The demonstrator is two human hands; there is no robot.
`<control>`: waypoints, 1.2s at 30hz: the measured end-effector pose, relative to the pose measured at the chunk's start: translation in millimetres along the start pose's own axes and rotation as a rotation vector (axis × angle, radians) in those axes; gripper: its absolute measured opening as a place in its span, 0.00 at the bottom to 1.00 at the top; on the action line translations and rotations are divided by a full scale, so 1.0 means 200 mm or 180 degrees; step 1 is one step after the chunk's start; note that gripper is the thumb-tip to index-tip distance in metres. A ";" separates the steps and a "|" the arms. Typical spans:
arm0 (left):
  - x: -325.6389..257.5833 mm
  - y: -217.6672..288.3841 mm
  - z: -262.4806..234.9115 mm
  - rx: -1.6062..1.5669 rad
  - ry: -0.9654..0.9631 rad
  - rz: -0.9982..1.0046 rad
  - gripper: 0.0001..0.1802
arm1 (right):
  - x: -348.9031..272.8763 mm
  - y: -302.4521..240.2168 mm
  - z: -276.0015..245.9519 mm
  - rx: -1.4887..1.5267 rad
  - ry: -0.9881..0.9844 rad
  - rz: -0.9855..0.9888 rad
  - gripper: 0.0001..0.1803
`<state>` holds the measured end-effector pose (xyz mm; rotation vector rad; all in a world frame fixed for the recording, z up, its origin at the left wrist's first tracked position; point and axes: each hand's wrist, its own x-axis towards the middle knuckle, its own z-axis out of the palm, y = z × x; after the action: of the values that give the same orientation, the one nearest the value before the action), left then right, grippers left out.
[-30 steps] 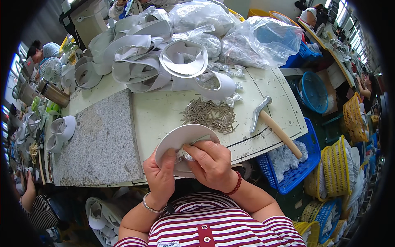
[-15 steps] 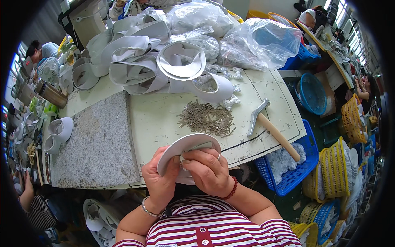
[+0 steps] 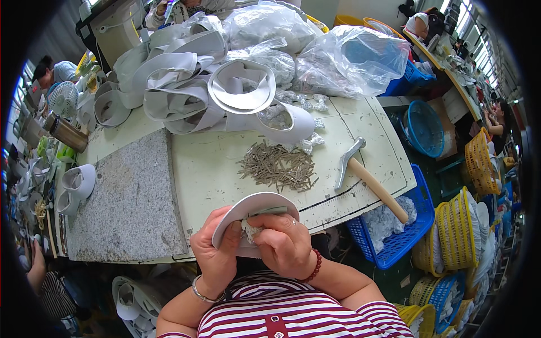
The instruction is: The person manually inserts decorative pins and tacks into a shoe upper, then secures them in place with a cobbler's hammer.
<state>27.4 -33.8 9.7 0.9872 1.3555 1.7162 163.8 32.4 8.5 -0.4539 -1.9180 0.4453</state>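
My left hand [image 3: 216, 250] grips a white curved visor-shaped piece [image 3: 255, 204] by its lower left edge, close to my chest. My right hand [image 3: 284, 245] presses on the inner side of the same piece, its fingers closed over a small whitish wad [image 3: 248, 228] and a thin grey strip [image 3: 274, 210]. Both hands hang over the near edge of the white worktable [image 3: 214, 169]. A pile of thin grey metal strips [image 3: 277, 166] lies on the table just beyond the piece. To the right of that pile rests a hammer [image 3: 366, 176] with a wooden handle.
A grey stone slab [image 3: 127, 203] covers the table's left part. White visor pieces [image 3: 191, 84] and clear plastic bags [image 3: 349, 56] pile up at the back. Blue baskets [image 3: 397, 225] and yellow baskets [image 3: 451, 236] stand to the right. Other people work at the left and far right.
The white piece and both hands have drawn slightly nearer my chest, and my right hand's fingers have shifted along the piece's inner edge. Hammer and strip pile stay put.
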 end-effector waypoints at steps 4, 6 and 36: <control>-0.01 -0.01 0.01 0.0047 0.0022 0.0219 0.10 | -0.01 -0.01 0.00 -0.0056 0.0005 0.0087 0.15; -0.01 -0.01 0.01 0.0071 0.0029 0.0266 0.09 | -0.01 -0.02 0.00 -0.0047 0.0024 0.0111 0.14; 0.05 0.04 -0.02 0.0274 -0.1025 0.0585 0.14 | 0.00 -0.02 -0.10 0.2096 0.0052 0.2086 0.09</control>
<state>18.3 -28.9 18.6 1.4076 1.1646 1.5542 181.2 32.1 17.8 -0.6258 -1.4502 1.4341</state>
